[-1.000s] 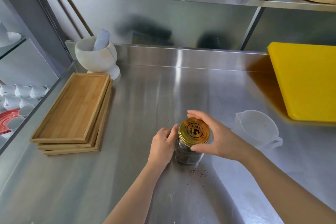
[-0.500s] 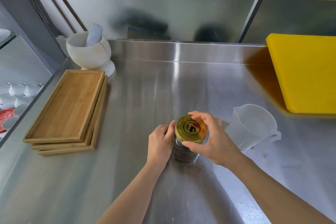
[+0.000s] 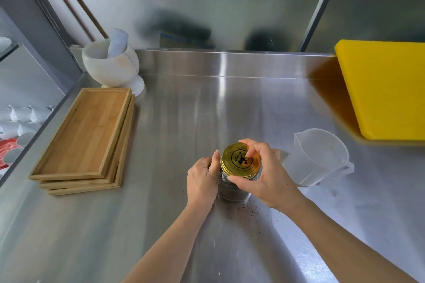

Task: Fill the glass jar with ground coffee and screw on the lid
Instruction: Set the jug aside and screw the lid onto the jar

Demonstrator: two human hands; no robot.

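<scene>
A small glass jar [image 3: 232, 192] with dark ground coffee inside stands upright on the steel counter [image 3: 207, 110]. A gold lid [image 3: 239, 160] with a black emblem sits on its mouth. My left hand [image 3: 202, 179] wraps the jar's left side. My right hand [image 3: 264, 174] grips the lid's rim from the right, thumb at the near edge and fingers over the far edge. The jar's right side is hidden behind that hand.
A clear plastic measuring jug [image 3: 318, 156] stands just right of the jar. A yellow cutting board [image 3: 386, 89] lies at the far right. Stacked wooden trays [image 3: 85, 140] lie left, a white mortar and pestle [image 3: 112, 64] behind them. Coffee grains [image 3: 249, 210] speckle the counter.
My right hand has turned on the lid, the fingers curling over its top and the wrist rotating. The left hand stays on the jar. The camera has tilted slightly.
</scene>
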